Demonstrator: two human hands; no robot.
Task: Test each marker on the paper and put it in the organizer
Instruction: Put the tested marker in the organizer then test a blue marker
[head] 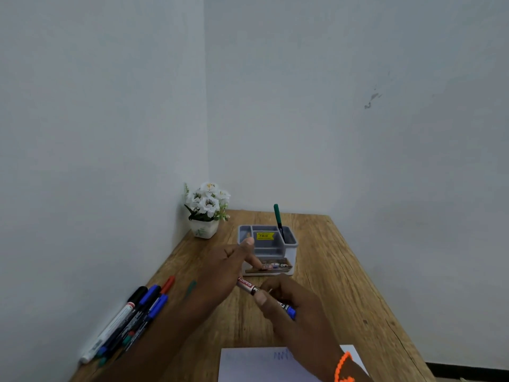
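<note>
A blue marker (249,285) with a red-and-white label lies across both my hands, just in front of the grey organizer (290,250). My right hand (292,304) is closed around its blue rear end. My left hand (224,267) grips the other end, where the cap would be; its fingers hide that end, and the index finger sticks out toward the organizer. One green marker (278,220) stands upright in the organizer's back right compartment. The white paper (256,365) lies at the table's near edge, with faint blue test strokes on it.
Several markers (129,318) in black, blue, red, green and white lie in a row along the left wall. A white pot of white flowers (206,210) stands in the far left corner. The wooden table (344,285) meets walls at its left and back.
</note>
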